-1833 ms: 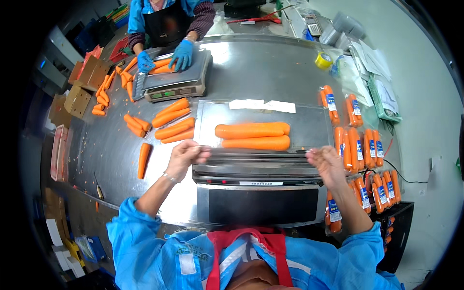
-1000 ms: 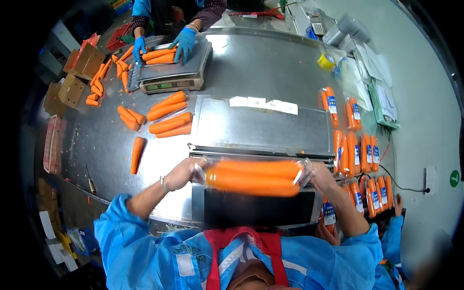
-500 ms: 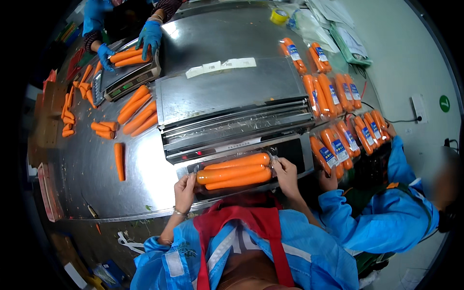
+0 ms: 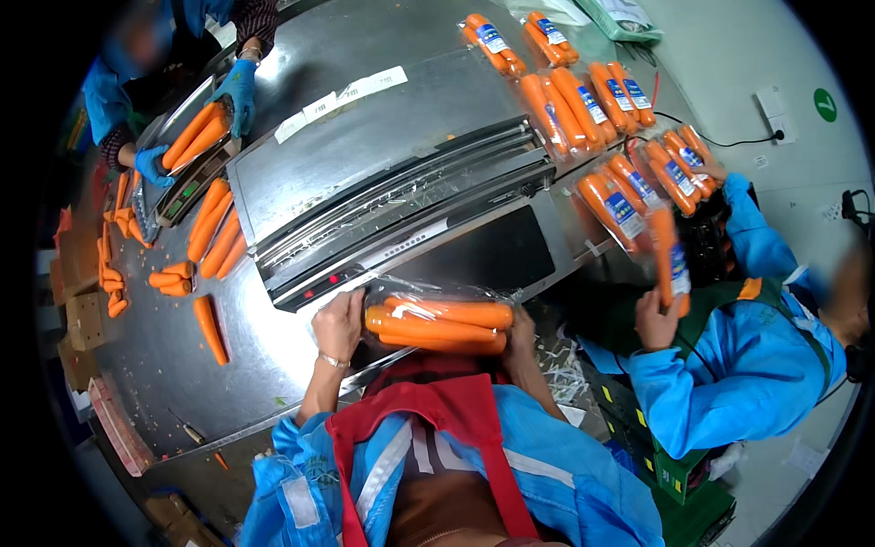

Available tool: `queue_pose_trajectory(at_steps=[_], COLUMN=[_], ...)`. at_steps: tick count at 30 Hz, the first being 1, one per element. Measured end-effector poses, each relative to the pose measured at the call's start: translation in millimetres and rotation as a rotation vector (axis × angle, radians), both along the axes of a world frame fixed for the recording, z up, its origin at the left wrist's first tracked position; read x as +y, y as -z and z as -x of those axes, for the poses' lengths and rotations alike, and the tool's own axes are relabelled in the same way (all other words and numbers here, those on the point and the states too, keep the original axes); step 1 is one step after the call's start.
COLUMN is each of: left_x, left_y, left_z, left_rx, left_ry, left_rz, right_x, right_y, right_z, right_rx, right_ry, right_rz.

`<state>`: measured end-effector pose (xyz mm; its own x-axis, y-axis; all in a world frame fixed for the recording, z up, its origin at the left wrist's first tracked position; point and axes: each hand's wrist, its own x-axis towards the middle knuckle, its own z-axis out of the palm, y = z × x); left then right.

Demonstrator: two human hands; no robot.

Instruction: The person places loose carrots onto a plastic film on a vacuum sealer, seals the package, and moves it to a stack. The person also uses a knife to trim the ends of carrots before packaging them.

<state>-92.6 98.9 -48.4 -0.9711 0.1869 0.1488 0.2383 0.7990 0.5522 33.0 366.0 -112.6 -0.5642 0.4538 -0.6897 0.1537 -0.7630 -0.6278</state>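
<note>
A clear plastic bag of three or so carrots (image 4: pixel 437 325) hangs level in front of my body, just off the near edge of the bag sealer (image 4: pixel 392 232). My left hand (image 4: pixel 337 325) is closed on the bag's left end. At the right end, my right hand (image 4: pixel 522 339) grips the plastic, its fingers partly hidden by the bag. Loose clear film stands up along the bag's far edge. The sealer's black plate (image 4: pixel 497 251) lies beyond the bag, and two red lights glow on its front bar.
Labelled carrot packs (image 4: pixel 574 109) lie at the right. A co-worker (image 4: pixel 729 346) there holds up one pack (image 4: pixel 670 260). Across the metal table (image 4: pixel 146 383), another person's blue gloves hold carrots over a scale (image 4: pixel 196 187). Loose carrots (image 4: pixel 210 328) lie left of the sealer.
My hands have drawn the bag of carrots off the sealer's black plate toward my body. The co-worker at right has lifted a labelled pack. My view has turned.
</note>
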Motion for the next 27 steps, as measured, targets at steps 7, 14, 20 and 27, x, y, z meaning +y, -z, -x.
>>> queue_pose_trajectory(at_steps=[7, 14, 20, 27], left_x=[-13, -26, -15, -22], left_y=[-17, -84, -81, -62], left_z=[12, 18, -43, -46], left_rx=[-0.514, -0.974, -1.682, -1.374], left_ry=[0.260, 0.664, 0.446, 0.654], left_rz=[-0.604, -0.944, -1.548, -1.263], right_x=[-21, -29, -28, -79], right_y=[-67, -114, -135, -174], right_z=[11, 60, 95, 97], right_rx=[0.179, 0.256, 0.237, 1.154], right_ry=[-0.793, -1.622, -1.842, -1.739], right_rz=[0.310, 0.472, -0.212, -0.775])
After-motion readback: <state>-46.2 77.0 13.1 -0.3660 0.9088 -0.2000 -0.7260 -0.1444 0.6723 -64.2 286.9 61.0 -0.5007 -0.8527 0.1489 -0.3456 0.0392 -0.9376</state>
